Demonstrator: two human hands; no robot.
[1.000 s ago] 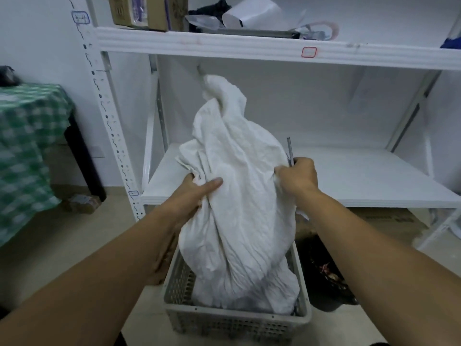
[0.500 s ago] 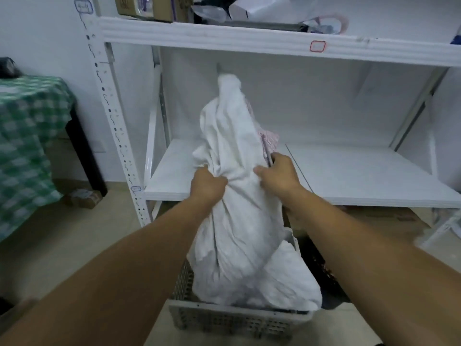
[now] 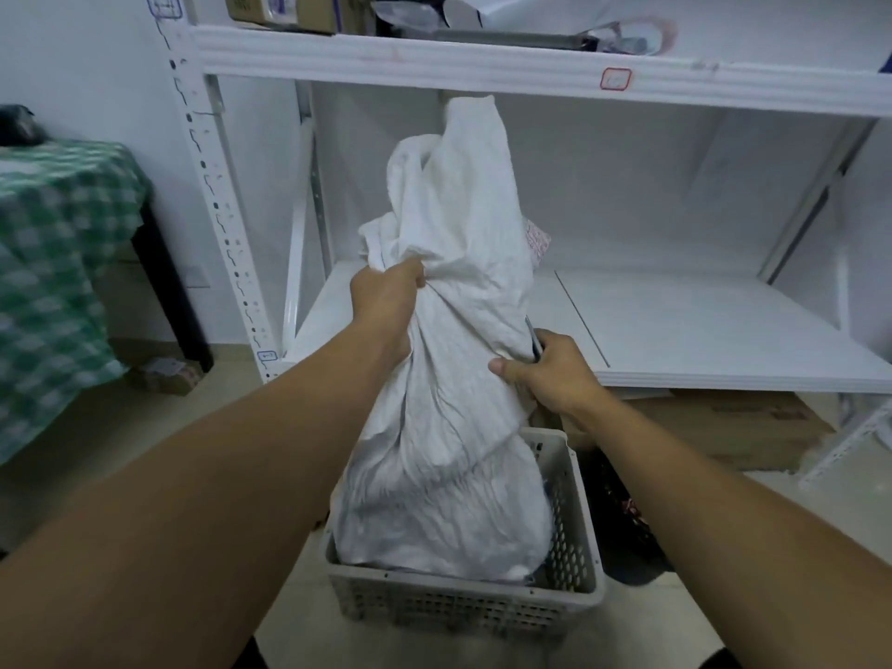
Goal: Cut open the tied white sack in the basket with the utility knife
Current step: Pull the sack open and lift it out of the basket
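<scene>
Apparently you are gripping the crumpled white woven sack [image 3: 453, 359] standing in the grey perforated plastic basket [image 3: 577, 548], lower centre: left hand [image 3: 386, 301] bunching cloth, right hand [image 3: 550, 374] closed around the thin-bladed utility knife [image 3: 532, 338]. No cut is showing yet.

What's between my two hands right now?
In the head view, only the white sack: the left hand bunches its cloth, the right hand presses its other side with the knife.
</scene>
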